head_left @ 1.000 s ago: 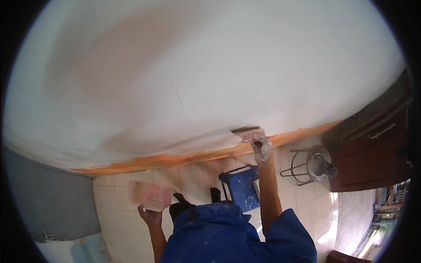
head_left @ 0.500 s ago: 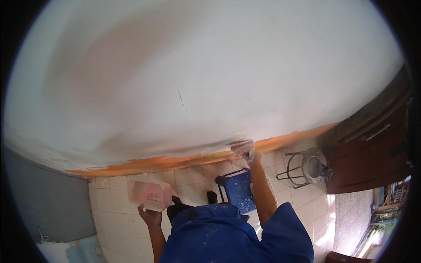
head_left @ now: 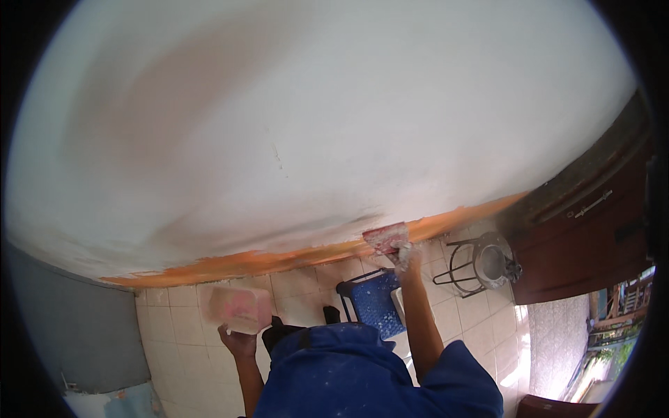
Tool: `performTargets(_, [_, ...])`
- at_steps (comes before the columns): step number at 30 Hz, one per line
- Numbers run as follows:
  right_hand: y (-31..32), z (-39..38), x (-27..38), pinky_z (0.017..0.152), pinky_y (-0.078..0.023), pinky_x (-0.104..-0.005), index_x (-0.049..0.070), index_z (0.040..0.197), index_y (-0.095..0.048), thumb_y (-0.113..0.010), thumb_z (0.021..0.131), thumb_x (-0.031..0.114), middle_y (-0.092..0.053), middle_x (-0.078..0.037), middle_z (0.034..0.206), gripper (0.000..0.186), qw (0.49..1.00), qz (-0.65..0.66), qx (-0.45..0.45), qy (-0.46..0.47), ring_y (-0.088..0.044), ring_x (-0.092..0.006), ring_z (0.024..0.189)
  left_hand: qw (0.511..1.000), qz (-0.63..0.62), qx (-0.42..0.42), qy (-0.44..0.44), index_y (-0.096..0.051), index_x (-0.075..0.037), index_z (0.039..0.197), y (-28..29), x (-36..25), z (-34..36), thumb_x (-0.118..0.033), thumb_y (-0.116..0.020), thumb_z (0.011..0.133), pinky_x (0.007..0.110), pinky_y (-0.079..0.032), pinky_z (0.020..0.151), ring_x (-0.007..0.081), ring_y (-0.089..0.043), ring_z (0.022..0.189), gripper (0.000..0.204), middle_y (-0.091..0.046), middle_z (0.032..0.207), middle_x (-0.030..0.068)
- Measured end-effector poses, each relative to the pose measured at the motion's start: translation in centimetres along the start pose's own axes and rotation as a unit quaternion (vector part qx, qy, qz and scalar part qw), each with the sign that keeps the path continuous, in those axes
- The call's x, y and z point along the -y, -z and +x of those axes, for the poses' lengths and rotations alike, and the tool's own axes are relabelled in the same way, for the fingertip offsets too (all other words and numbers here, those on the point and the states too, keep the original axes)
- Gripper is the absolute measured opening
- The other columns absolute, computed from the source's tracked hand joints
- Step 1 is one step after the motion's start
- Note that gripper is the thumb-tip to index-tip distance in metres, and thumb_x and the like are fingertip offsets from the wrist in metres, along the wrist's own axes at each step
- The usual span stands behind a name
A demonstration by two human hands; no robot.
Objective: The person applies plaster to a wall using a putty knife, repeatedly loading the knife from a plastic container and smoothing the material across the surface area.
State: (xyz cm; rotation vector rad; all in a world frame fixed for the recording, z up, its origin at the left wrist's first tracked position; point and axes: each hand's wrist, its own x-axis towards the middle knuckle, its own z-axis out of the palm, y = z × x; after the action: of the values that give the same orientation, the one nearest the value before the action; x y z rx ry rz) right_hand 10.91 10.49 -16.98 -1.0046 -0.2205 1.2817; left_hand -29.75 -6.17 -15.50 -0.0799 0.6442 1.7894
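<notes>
Presently, the scraper (head_left: 384,237) is lying up and slightly left of the right hand's (head_left: 405,258) fingers, its long axis running from that grip toward the wall (head_left: 390,146) and its orange strip (head_left: 223,265) (blade contact: cannot tell), the right hand being the nearer one and its fingers wrapping closed around the handle end. The left hand (head_left: 239,342) is gripping the tub (head_left: 240,311) by its near side, fingers partly curling, well apart from the scraper. Counting: one scraper, one tub, two hands, one blue stool (head_left: 375,304) standing beside the right forearm.
</notes>
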Motion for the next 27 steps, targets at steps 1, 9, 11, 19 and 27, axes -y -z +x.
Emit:
performTargets(1, [0.0,1.1,-1.0,0.068,-0.056,-0.0359,0.001,0.085,-0.058,-0.056,0.076,0.001,-0.061,-0.011,0.08,0.009,1.0,0.002,-0.009,-0.019,-0.062,-0.0222,0.073,1.0,-0.003,-0.003,0.007,-0.048,-0.006,0.122,0.1,-0.1,0.1,-0.03,-0.06,0.07,0.047,-0.048,0.086,0.0293,-0.054,0.105,0.058,-0.054,0.116,0.0116])
performTargets(9, [-13.6,-8.0,13.9,0.068,-0.057,-0.034,-0.002,0.078,-0.059,-0.057,0.077,-0.001,-0.061,-0.011,0.087,0.003,0.981,0.044,0.114,0.152,-0.062,-0.0207,0.076,0.999,-0.034,-0.002,0.008,-0.042,-0.005,0.125,-0.6,0.2,0.3,-0.024,-0.059,0.072,0.045,-0.045,0.088,0.0288,-0.05,0.11,0.059,-0.049,0.122,0.0133])
performTargets(11, [-12.0,-10.1,15.3,0.076,-0.053,-0.033,-0.002,0.094,-0.057,-0.055,0.077,0.001,-0.062,-0.011,0.092,0.018,0.982,0.046,0.104,0.153,-0.062,-0.0216,0.086,0.999,0.009,0.012,0.034,-0.049,-0.004,0.118,0.4,0.6,0.6,-0.026,-0.061,0.074,0.043,-0.047,0.085,0.0256,-0.055,0.104,0.051,-0.055,0.115,0.0129])
performTargets(19, [-8.1,-14.6,8.3,0.076,-0.052,-0.0339,0.0,0.107,-0.054,-0.059,0.075,0.003,-0.061,-0.008,0.098,0.033,0.985,0.087,0.143,0.05,-0.062,-0.0191,0.087,0.964,0.22,0.15,-0.013,-0.042,0.0,0.125,-4.1,2.2,0.2,-0.029,-0.05,0.081,0.047,-0.042,0.096,0.0295,-0.051,0.111,0.053,-0.052,0.12,0.0133])
performTargets(27, [-12.7,-20.8,9.1,0.058,-0.049,-0.0284,-0.002,0.094,-0.064,-0.061,0.085,0.01,-0.065,-0.007,0.077,0.015,0.889,-0.304,0.271,0.211,-0.061,-0.0147,0.065,0.954,0.226,0.197,-0.004,-0.031,-0.006,0.134,-9.3,4.3,-1.1,-0.021,-0.054,0.075,0.044,-0.042,0.097,0.0271,-0.048,0.116,0.065,-0.046,0.127,0.0105])
